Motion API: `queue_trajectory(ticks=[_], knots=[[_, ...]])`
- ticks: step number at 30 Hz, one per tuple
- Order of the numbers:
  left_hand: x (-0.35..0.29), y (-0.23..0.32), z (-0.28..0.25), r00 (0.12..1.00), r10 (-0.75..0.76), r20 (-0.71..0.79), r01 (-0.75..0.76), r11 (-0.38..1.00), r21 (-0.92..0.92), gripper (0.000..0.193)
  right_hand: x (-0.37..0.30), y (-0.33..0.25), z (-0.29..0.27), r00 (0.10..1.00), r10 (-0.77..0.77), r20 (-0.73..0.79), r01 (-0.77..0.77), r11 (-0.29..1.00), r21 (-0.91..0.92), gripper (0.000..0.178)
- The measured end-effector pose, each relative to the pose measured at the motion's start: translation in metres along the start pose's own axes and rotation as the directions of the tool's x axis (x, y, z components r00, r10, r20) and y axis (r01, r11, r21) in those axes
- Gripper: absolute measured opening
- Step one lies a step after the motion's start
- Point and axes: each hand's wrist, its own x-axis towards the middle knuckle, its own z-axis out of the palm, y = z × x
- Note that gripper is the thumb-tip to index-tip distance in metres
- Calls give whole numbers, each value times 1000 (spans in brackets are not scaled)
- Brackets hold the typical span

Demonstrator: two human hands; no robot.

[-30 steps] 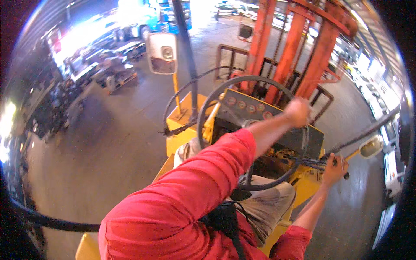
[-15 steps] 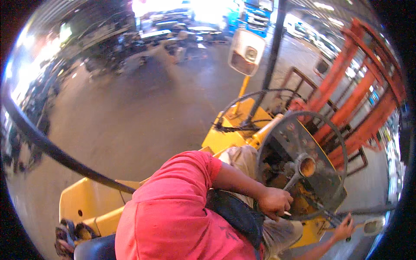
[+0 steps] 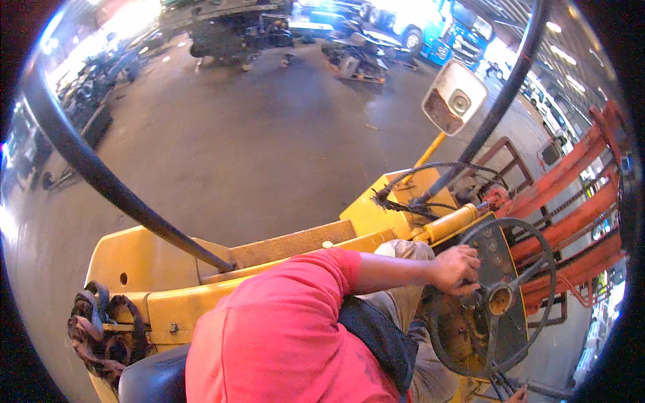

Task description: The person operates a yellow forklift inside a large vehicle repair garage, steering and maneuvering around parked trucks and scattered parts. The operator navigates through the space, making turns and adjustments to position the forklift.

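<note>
One steering wheel (image 3: 499,299) in front of the gauge panel (image 3: 494,260), left hand (image 3: 455,270) on the rim, fingers curled round it, right hand (image 3: 518,395) and levers (image 3: 498,386) below the panel, those fingers can't tell, orange mast (image 3: 579,217) beyond the panel

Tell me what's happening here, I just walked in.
A person in a red shirt sits at the controls of a yellow vehicle, apparently a forklift, with a red mast ahead. The left hand grips the steering wheel on its left side. The right hand barely shows at the lower edge, near some levers; its hold can't be made out. A blue truck stands farther off.
</note>
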Motion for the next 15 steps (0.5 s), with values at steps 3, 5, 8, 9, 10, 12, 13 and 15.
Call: queue_trajectory(ticks=[3,5,8,9,10,12,13,15], knots=[[-5,-2,2,1000,-11,15,11,999,37,35,-5,-11,-2,992,16,-126,-18,1000,-12,65],[-5,-3,3,999,-18,26,17,999,37,35,-5,-13,-6,980,37,-197,-41,999,-20,64],[-4,-1,-1,1000,-9,22,8,1000,27,35,-5,-19,-7,961,47,-273,-57,998,-31,62],[-5,0,-1,1000,-12,21,11,1000,27,35,-6,-21,-7,952,50,-303,-64,997,-37,62],[-4,1,-2,1000,-15,19,14,999,29,35,-5,-25,-7,946,51,-319,-66,997,-36,62],[-4,3,-6,999,-30,37,29,999,32,36,-6,-29,-11,954,61,-293,-61,998,11,61],[-4,4,-9,998,-40,45,39,999,33,36,-5,-30,-14,966,69,-247,-58,997,54,61],[-4,4,-10,998,-40,48,38,999,38,37,1,-40,-28,976,34,-217,-12,995,101,61]])
